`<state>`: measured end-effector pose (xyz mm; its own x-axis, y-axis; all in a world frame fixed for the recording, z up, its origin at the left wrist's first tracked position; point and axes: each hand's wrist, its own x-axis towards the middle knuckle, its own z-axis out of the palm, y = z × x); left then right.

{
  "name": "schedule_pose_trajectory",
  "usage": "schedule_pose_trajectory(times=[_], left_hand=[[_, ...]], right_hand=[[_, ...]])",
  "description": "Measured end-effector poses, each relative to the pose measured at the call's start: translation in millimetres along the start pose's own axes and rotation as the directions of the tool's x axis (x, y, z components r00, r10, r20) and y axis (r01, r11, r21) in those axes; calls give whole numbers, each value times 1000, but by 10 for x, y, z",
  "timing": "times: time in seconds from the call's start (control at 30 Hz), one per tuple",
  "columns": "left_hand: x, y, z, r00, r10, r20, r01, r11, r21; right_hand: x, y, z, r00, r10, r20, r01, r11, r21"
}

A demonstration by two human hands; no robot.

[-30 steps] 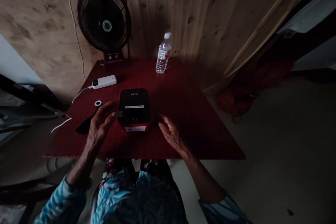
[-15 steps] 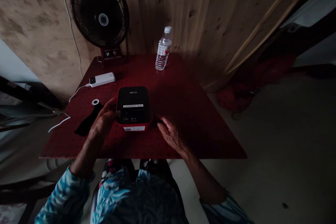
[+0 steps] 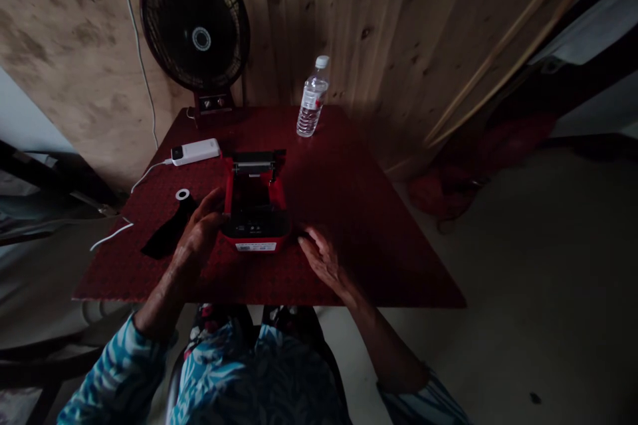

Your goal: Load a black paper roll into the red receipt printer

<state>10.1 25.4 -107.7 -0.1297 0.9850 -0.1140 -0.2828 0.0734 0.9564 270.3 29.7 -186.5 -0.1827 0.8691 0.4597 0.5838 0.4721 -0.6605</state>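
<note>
1 small label printer [image 3: 256,212], black and red, sits near the middle of the red patterned table [image 3: 359,239]. Its top stands open, and the compartment inside is too dark to make out. The left hand [image 3: 199,232] is open with the fingers spread, and its fingertips are right at the printer's left wall, though I cannot tell whether they touch it. The right hand [image 3: 326,262] is open too, palm down with the fingers lightly curled, just beside the printer's front right corner and holding nothing.

Left of the printer lie 1 small roll with a white core [image 3: 182,194] and 1 black strip [image 3: 169,236], which meet at the roll. Behind them is 1 white power bank [image 3: 195,151] with 1 white cable [image 3: 149,176] plugged into it. At the far edge stand 1 part-filled clear plastic water bottle [image 3: 312,98] with a white cap and 1 black desk fan [image 3: 194,20]. The printer's front carries 1 white sticker [image 3: 256,247], its print too small to read
</note>
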Motion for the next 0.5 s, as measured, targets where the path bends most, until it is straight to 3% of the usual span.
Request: schedule_pose_trajectory(times=[0.13,0.3,0.4,0.5], left_hand=[[-23,30,-13,1000,8,-11,-7,997,82],[-42,265,23,987,158,-29,-137,923,359],[133,422,115,967,217,136,-255,784,566],[454,457,235,936,148,321,-329,696,638]], right_hand=[[6,-41,-26,1000,-24,-1,24,1000,-6],[-5,-50,-34,998,-52,-35,50,998,-39],[-10,-31,-25,998,-50,-36,49,998,-35],[-5,-31,-32,998,-60,-11,60,998,-14]])
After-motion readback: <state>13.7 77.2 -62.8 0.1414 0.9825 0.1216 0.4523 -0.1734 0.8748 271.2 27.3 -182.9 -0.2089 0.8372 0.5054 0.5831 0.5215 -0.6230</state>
